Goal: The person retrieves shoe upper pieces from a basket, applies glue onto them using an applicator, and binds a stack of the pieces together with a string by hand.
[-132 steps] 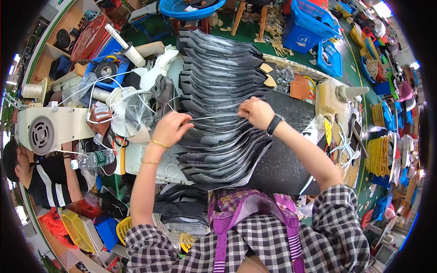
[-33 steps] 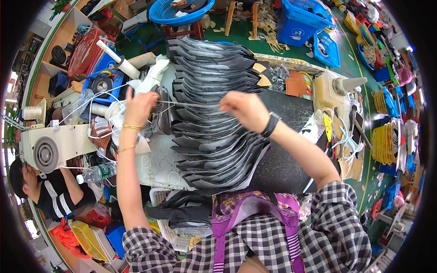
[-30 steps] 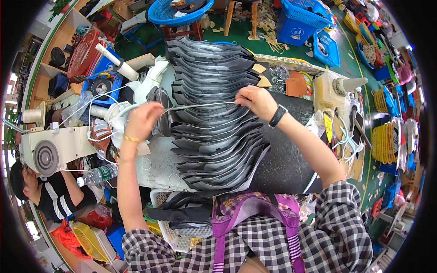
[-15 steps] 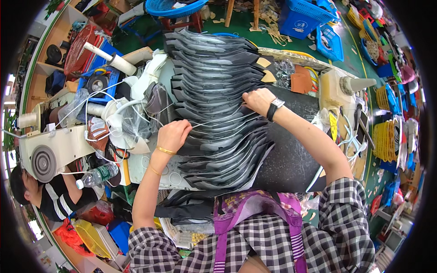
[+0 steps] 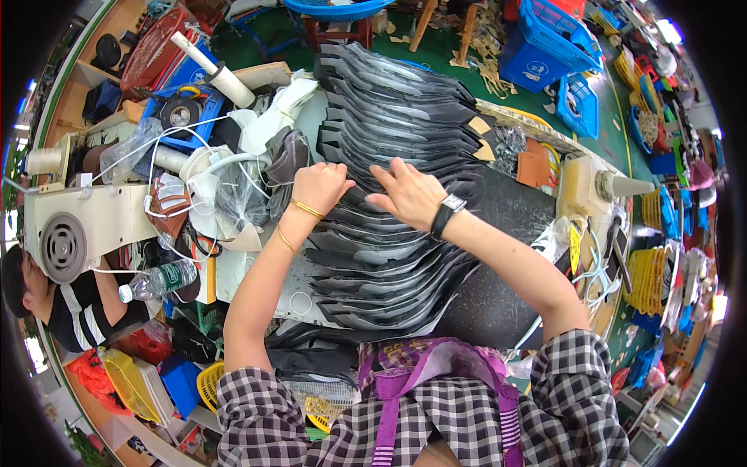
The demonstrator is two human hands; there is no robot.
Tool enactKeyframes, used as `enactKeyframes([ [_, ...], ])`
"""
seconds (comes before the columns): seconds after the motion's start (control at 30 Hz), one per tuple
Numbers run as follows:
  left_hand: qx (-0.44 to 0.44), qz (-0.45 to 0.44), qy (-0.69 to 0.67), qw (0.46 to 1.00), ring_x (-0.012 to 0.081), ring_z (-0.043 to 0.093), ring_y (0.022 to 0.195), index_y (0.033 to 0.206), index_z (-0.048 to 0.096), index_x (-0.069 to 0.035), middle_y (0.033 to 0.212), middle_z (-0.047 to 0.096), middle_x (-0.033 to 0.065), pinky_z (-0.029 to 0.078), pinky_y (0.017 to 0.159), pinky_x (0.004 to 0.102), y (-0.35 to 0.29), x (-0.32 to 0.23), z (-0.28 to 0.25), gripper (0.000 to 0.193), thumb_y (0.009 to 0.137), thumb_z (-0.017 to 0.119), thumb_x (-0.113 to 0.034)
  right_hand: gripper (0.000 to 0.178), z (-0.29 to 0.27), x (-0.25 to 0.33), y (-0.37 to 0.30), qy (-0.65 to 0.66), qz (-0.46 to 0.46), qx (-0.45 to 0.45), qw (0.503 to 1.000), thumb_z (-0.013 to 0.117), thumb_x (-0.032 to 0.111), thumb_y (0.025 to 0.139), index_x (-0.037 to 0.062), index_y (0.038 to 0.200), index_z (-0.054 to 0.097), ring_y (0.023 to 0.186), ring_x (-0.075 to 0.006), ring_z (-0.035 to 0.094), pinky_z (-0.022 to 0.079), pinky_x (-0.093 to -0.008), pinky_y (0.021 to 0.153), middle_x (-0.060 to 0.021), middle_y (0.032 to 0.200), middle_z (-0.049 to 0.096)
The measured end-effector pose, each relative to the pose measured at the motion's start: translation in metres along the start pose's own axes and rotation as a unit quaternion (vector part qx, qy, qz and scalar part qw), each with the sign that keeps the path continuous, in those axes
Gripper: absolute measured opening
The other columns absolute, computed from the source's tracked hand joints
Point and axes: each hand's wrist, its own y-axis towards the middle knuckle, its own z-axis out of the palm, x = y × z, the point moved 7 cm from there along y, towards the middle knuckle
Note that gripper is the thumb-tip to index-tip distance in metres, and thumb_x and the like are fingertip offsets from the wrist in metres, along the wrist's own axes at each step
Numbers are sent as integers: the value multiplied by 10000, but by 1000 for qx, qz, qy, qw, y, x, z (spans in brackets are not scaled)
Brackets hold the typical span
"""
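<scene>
A long row of overlapping black, curved, flat pieces with pale grey edges lies across the work table, running from near my body to the far side. My left hand is closed in a pinch at the left ends of the middle pieces; what its fingertips hold is hidden. Just right of it, over the middle of the row, my right hand has its fingers apart and shows nothing in its grasp. Two tan tips stick out at the row's far right end.
Left stand a white sewing machine, a plastic bottle and plastic bags. A person in a black top sits beyond. On the right are a dark board and a cream container. Blue baskets stand on the floor.
My right hand has moved left from the row's right edge, and its fingers have spread. My left hand has shifted farther away along the row. A pale line between the hands no longer shows.
</scene>
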Motion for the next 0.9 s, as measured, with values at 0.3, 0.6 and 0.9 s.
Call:
enactKeyframes([
  [0.3,-41,-39,-34,998,221,596,647,691,561,-82,649,591,57,486,542,340,-15,12,-12,161,725,662,-203,143,31,35,39,-74,-102,-51,991,543,93,778,43,904,498,804,-250,572,528,-319,583,-113,866,502],
  [0.6,-37,-55,-205,977,257,556,671,823,634,-40,703,603,88,424,627,344,-26,25,-11,129,798,627,-166,236,26,22,44,46,-66,-56,995,584,135,785,36,975,486,809,-304,601,517,-376,637,-137,914,559],
  [0.9,17,67,-297,952,151,575,872,842,657,-117,814,640,-18,277,1005,404,-7,5,-59,126,846,568,-207,123,-11,30,3,340,-66,-112,932,653,111,774,14,766,578,674,-276,559,446,-346,597,-100,705,544],
])
